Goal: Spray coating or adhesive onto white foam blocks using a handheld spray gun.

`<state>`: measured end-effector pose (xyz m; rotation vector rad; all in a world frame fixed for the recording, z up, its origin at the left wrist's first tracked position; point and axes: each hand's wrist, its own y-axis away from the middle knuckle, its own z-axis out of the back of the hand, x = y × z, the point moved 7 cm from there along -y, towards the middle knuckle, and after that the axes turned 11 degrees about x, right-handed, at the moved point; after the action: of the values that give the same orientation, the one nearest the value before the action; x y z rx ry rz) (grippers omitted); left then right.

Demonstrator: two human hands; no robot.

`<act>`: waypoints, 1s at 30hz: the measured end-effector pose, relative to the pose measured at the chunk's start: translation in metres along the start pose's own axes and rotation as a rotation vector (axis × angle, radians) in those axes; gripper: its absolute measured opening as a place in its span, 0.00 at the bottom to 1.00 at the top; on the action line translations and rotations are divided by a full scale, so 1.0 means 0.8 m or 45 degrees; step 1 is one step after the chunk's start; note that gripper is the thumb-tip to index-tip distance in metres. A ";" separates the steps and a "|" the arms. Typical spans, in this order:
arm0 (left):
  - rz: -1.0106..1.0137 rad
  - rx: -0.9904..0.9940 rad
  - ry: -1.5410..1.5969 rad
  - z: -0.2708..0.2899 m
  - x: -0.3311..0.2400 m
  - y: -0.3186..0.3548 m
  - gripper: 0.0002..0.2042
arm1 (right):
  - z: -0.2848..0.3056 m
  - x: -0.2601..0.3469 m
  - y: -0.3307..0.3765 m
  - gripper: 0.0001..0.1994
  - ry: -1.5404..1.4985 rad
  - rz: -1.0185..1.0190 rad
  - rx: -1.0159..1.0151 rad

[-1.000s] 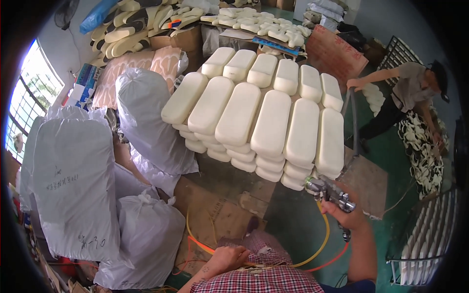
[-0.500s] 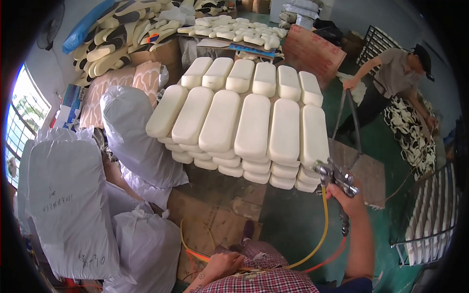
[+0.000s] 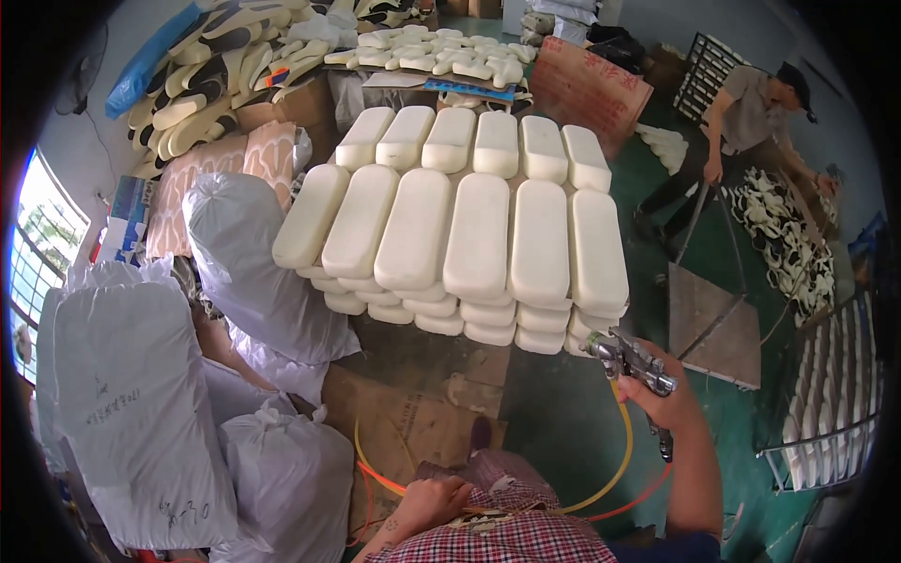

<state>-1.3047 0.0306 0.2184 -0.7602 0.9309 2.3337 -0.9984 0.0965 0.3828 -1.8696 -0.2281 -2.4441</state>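
A metal spray gun (image 3: 631, 361) is held in my right hand (image 3: 660, 402), its nozzle pointing left beside the front right corner of the cushion stack. A yellow hose (image 3: 627, 450) and an orange hose (image 3: 638, 497) curve from the gun toward my waist. Near my checked apron (image 3: 507, 542), my left hand (image 3: 434, 500) is closed around the hoses, its fingers partly hidden. Cream foam cushions (image 3: 479, 239), rounded and oblong, lie side by side in two rows ahead of me, stacked several layers deep.
Stuffed white sacks (image 3: 141, 413) crowd the left side. Foam pieces (image 3: 432, 52) are heaped at the back. At the right, a co-worker (image 3: 751, 122) grips the handle of a flat board cart (image 3: 713, 324), near a rack of foam parts (image 3: 831, 394).
My right hand has lowered slightly, and the spray gun has turned and shifted a little left. The co-worker has stepped back, and the cart board has swung to a steeper tilt.
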 end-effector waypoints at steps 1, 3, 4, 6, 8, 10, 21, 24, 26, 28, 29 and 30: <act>0.014 0.001 -0.010 -0.001 -0.001 0.001 0.15 | 0.006 -0.003 0.005 0.19 -0.013 0.029 -0.054; -0.002 0.018 0.017 -0.004 -0.001 0.001 0.16 | 0.029 -0.014 0.010 0.19 0.021 0.066 -0.195; -0.011 0.032 0.042 -0.005 -0.001 0.001 0.16 | 0.037 -0.016 0.018 0.19 0.024 0.065 -0.202; 0.002 0.062 0.033 -0.007 0.000 0.003 0.16 | 0.051 -0.014 0.032 0.18 0.099 0.053 -0.317; 0.023 0.088 0.025 -0.008 0.002 0.005 0.16 | 0.032 -0.004 0.040 0.19 0.005 0.033 -0.264; 0.052 0.131 0.031 -0.013 0.003 0.008 0.17 | 0.000 -0.001 0.046 0.19 0.039 -0.031 -0.048; 0.091 0.166 0.001 -0.028 -0.006 0.002 0.17 | 0.094 -0.007 0.049 0.08 0.084 0.057 -0.494; 0.094 0.122 0.009 -0.035 -0.014 -0.009 0.17 | 0.088 -0.020 0.036 0.12 -0.024 0.026 -0.367; 0.070 0.103 -0.001 -0.042 -0.029 -0.023 0.17 | 0.113 -0.015 0.023 0.07 0.013 0.133 -0.446; -0.034 0.039 0.016 -0.040 -0.050 -0.043 0.17 | 0.143 -0.023 0.017 0.07 -0.031 0.144 -0.536; -0.034 0.043 0.014 -0.041 -0.060 -0.051 0.17 | 0.160 -0.025 0.019 0.07 0.007 0.140 -0.570; -0.002 0.065 -0.004 -0.044 -0.069 -0.059 0.17 | 0.176 -0.028 0.019 0.07 0.042 0.140 -0.594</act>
<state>-1.2249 0.0216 0.2121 -0.7365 0.9847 2.2997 -0.8563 0.1017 0.3983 -1.9251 0.4759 -2.6109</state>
